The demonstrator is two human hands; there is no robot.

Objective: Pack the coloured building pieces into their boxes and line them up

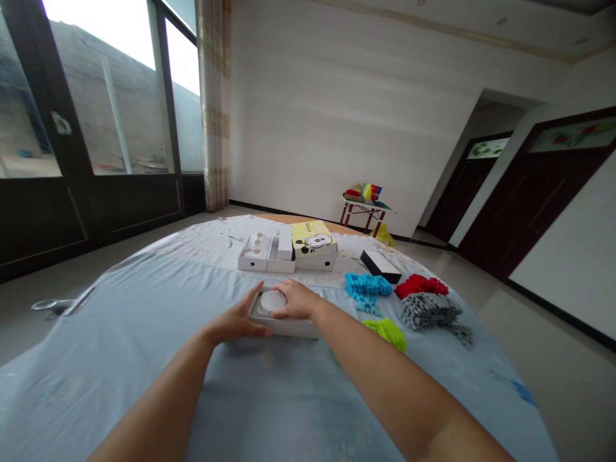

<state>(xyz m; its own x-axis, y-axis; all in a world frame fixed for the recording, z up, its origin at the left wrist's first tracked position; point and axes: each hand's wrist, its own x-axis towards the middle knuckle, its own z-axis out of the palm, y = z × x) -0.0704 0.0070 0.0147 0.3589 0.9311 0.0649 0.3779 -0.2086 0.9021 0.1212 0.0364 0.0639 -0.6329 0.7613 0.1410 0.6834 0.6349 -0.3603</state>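
A shallow open white box (294, 327) lies on the cloth straight in front of me. My left hand (239, 319) grips its left end, thumb on the near side and fingers on the far side. Inside the box is a round white object (273, 301), its exact kind unclear. My right hand (297, 300) reaches over the box, with thumb and fingers closed on the round object's right edge. The right hand and forearm hide the right part of the box.
Behind stand white boxes (253, 264) with compartments and a yellow cartoon-print box (315, 240). To the right lie a black-and-white box (381, 265) and blue (368, 285), red (419, 285), grey (430, 310) and green (387, 333) knobbly pieces. Scissors (52, 305) lie at the left edge.
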